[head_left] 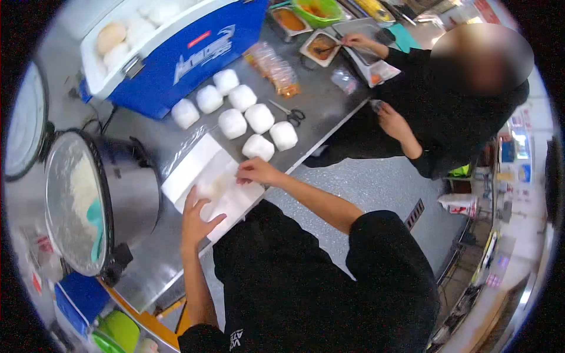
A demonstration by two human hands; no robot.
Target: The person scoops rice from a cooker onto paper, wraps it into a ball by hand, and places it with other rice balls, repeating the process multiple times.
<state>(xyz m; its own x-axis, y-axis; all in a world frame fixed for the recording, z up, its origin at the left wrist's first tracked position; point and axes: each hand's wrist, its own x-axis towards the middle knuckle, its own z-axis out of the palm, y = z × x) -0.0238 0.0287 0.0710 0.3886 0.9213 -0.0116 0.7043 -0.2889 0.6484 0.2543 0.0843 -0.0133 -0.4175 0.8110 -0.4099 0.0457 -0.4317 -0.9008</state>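
Note:
On the steel counter lies a white sheet [226, 207], apparently paper, with a small pale mound [216, 187] in its middle; what the mound is made of is too blurred to tell. My left hand [197, 219] rests at the near left of the sheet, thumb and fingers spread apart. At the sheet's right side, my right hand [259, 172] has its fingers curled together and seems to pinch the edge. Just beyond it sit several white wrapped bundles [259, 119], rounded and grouped together. One bundle [258, 147] is almost touching my right hand.
A large pot [132, 188] of white grains with a teal paddle [95, 229] stands left. Behind are a blue cooler [194, 65] holding more bundles, scissors [294, 115] and orange packets [273, 70]. A co-worker [465, 112] reaches into a food tray [321, 50] at right.

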